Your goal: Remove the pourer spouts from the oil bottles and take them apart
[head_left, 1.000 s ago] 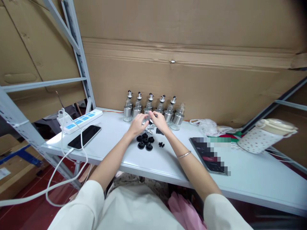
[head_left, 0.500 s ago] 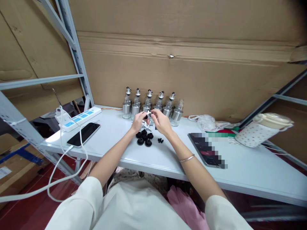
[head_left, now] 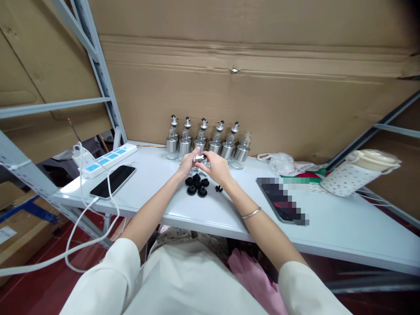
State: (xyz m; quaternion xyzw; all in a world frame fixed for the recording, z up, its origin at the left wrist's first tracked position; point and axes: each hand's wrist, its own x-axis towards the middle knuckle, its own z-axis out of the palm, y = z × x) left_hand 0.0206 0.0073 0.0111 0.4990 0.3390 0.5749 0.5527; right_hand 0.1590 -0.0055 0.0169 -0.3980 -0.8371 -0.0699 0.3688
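Observation:
My left hand (head_left: pixel 187 166) and my right hand (head_left: pixel 217 168) meet over the table in front of the bottles. Between their closed fingertips is a small silver pourer spout (head_left: pixel 198 158) with a dark part at its right end. Fingers hide much of it. Just below the hands lie more silver spout pieces (head_left: pixel 201 172), partly covered. Nearer me sits a cluster of black ribbed stoppers (head_left: pixel 197 185). To their right is a little group of small black caps (head_left: pixel 218 188). Behind the hands stand glass bottles (head_left: pixel 215 144) with steel sleeves, several topped by silver pourers with black tips.
A power strip (head_left: pixel 110 161) and a phone (head_left: pixel 113 181) with white cables lie on the left. On the right are a dark tablet or phone (head_left: pixel 278 201), a crumpled clear bag (head_left: pixel 284 164) and a dotted tumbler (head_left: pixel 344 177). Cardboard (head_left: pixel 278 105) walls the back.
Both hands have closed in around the spout, which has turned and is now more covered by the fingers. The view has shifted slightly. The stoppers and bottles stay in place.

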